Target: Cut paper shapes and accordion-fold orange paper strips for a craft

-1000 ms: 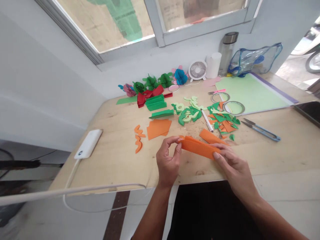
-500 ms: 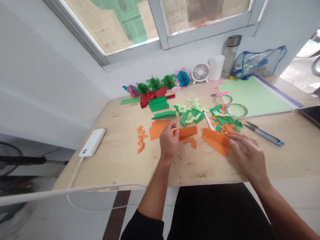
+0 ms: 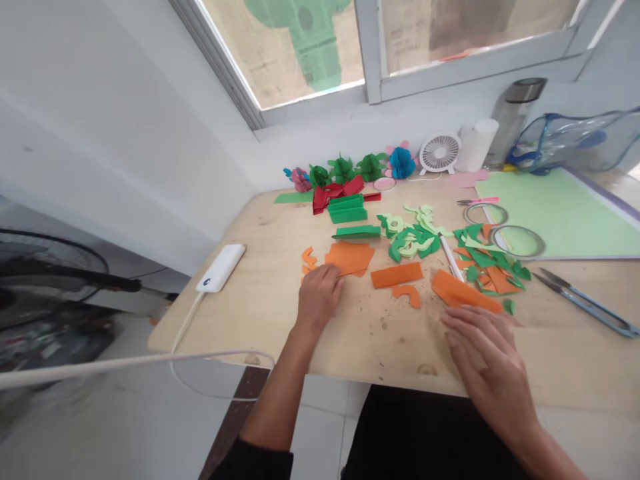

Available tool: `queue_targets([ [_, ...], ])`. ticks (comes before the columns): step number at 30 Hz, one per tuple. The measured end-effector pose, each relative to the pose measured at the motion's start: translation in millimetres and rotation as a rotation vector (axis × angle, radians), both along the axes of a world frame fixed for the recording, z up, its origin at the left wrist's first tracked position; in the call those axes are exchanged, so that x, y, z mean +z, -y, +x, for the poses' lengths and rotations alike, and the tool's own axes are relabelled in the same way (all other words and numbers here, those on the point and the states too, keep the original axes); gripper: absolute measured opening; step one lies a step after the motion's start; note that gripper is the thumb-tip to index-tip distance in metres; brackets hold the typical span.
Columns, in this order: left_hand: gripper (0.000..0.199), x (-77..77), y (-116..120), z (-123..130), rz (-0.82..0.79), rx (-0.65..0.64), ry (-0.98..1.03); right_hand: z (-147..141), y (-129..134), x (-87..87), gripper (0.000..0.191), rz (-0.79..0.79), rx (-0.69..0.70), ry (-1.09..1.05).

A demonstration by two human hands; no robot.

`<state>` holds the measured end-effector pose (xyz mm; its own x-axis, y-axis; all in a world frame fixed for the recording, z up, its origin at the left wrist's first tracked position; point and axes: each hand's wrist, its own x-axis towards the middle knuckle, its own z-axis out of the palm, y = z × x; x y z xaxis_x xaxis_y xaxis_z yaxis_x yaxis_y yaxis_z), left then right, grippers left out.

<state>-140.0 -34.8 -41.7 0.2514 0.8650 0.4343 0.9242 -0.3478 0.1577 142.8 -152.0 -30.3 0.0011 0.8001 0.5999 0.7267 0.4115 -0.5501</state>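
My left hand is lowered over the wavy orange paper cutouts, partly covering them; its fingers are bent, the thumb a little apart. Beside it lies a stack of orange paper pieces. A folded orange strip rests on the table, with a curved orange offcut just below. My right hand lies with fingers stretched out at the near edge of another folded orange strip. Its fingertips seem to touch or nearly touch that strip.
Green and orange scraps, a white pen, tape rolls and blue thread snips are around the right side. Folded green paper and paper flowers stand behind, near a small fan. A white power bank with a cable is left.
My left hand has let go of one orange strip and moved left to the wavy cutouts. The other strip now lies on the table, with my right hand opened beside it. The view has shifted left.
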Motion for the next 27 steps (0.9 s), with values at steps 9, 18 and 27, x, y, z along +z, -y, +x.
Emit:
queue_targets([
  [9, 0.022, -13.1, -22, -22, -0.015, -0.083, -0.087, -18, 4, -7.2, 0.019, -0.092, 0.062, 0.015],
  [18, 0.022, -13.6, -28, -23, -0.002, -0.064, -0.059, -23, 7, -1.6, 0.017, -0.093, 0.094, 0.002],
  [27, 0.019, 19.7, 34, -12, 0.215, 0.058, 0.014, -18, 8, 2.7, 0.027, -0.047, 0.075, 0.006],
])
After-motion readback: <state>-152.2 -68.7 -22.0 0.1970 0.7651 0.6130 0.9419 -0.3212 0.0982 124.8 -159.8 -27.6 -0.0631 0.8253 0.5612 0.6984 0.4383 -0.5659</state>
